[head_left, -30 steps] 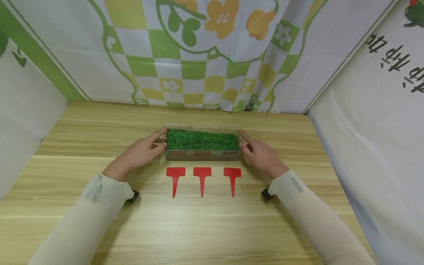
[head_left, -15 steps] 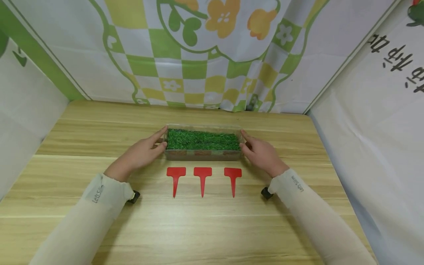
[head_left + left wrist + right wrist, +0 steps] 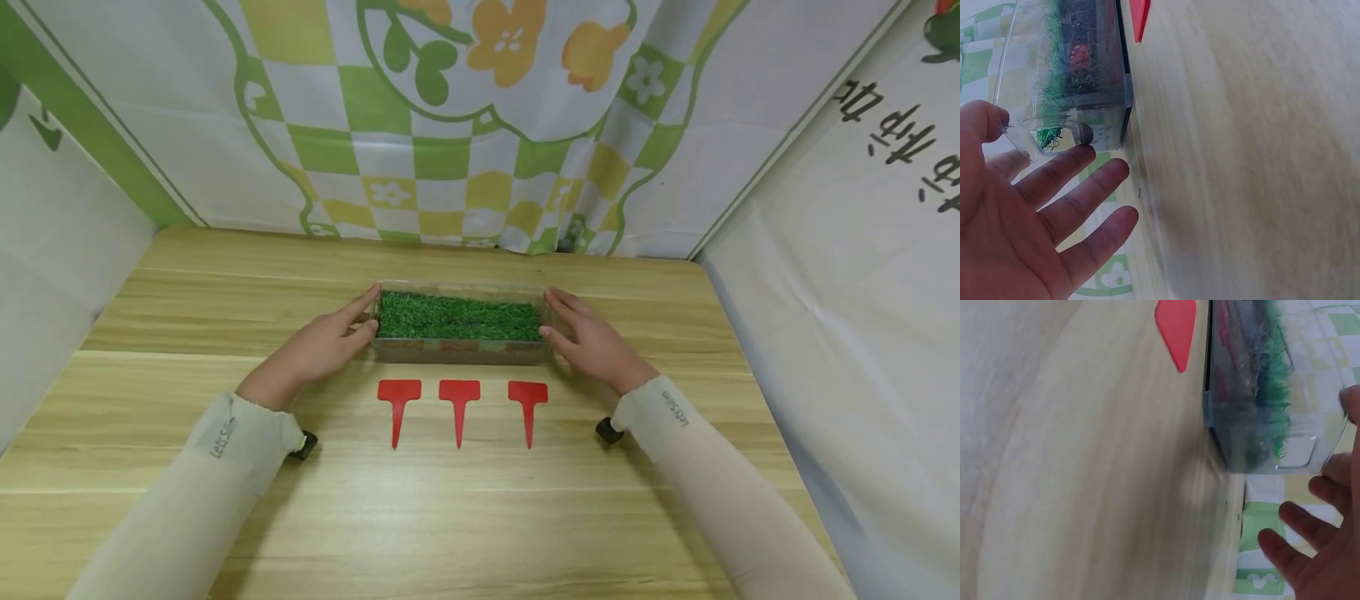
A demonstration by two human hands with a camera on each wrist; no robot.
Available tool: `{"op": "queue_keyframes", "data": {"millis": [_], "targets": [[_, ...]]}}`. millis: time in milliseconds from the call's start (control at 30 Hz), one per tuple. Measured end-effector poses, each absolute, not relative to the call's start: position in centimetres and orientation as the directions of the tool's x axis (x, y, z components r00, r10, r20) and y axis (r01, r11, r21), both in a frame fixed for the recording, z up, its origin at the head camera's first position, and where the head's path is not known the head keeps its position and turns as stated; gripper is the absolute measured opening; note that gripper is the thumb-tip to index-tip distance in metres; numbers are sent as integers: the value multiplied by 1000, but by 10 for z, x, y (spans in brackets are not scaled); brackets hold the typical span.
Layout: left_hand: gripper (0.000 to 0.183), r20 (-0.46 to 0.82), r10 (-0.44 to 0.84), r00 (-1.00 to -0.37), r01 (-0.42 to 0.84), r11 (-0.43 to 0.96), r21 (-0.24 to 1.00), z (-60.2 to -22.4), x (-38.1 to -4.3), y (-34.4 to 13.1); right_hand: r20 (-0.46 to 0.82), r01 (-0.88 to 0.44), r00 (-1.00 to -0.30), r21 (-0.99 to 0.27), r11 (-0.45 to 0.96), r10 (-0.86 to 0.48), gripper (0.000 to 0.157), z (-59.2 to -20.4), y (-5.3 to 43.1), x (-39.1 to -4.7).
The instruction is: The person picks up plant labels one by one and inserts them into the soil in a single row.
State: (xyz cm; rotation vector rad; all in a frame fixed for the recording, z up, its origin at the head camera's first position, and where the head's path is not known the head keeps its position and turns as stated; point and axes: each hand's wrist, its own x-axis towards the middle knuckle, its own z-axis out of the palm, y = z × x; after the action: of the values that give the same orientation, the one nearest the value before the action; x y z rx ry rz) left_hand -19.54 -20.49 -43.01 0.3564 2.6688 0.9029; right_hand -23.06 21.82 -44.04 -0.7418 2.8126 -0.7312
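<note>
A clear plastic box (image 3: pixel 495 354) with green artificial grass (image 3: pixel 457 317) inside stands lengthwise across the table. My left hand (image 3: pixel 318 343) is at its left end, thumb and forefinger touching the corners. In the left wrist view the fingers (image 3: pixel 1100 187) are straight and spread beside the box's end wall (image 3: pixel 1100 119). At the opposite end, my right hand (image 3: pixel 600 346) has its thumb at the near rim and its other fingers extended. Three red T-shaped plant labels, left (image 3: pixel 400 390), middle (image 3: pixel 459 390) and right (image 3: pixel 528 392), lie in a row in front of the box.
The wooden table (image 3: pixel 465 533) extends toward me and to both sides. Behind it hangs a green-and-yellow checked cloth (image 3: pixel 435 158), with white fabric walls at left (image 3: pixel 52 250) and right (image 3: pixel 840 292). A small black device (image 3: pixel 303 446) is strapped at each wrist.
My right hand has shifted slightly, its thumb sliding a little over the near rim and its wrist moving outward. The left hand, box and labels stay in place.
</note>
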Motion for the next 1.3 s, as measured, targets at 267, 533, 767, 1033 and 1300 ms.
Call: {"op": "queue_keyframes", "data": {"millis": [267, 533, 767, 1033, 1300], "targets": [[65, -201, 331, -922, 138, 765, 630, -432, -195, -205, 68, -521, -830, -447, 727, -554, 74, -448, 224, -234], [65, -198, 327, -924, 138, 768, 625, -432, -194, -205, 53, -516, -825, -476, 712, -563, 72, -445, 224, -236], [66, -123, 286, -950, 160, 788, 595, -434, -189, -201, 47, -506, -829, -490, 710, -558, 72, -447, 226, -236], [35, 60, 234, -970, 229, 806, 546, -424, -167, -194, 42, -501, -834, -477, 722, -551, 73, -446, 226, -235], [36, -33, 376, -926, 312, 813, 492, -418, -145, -179, 21, -487, -833, -505, 713, -553, 74, -445, 225, -235]]}}
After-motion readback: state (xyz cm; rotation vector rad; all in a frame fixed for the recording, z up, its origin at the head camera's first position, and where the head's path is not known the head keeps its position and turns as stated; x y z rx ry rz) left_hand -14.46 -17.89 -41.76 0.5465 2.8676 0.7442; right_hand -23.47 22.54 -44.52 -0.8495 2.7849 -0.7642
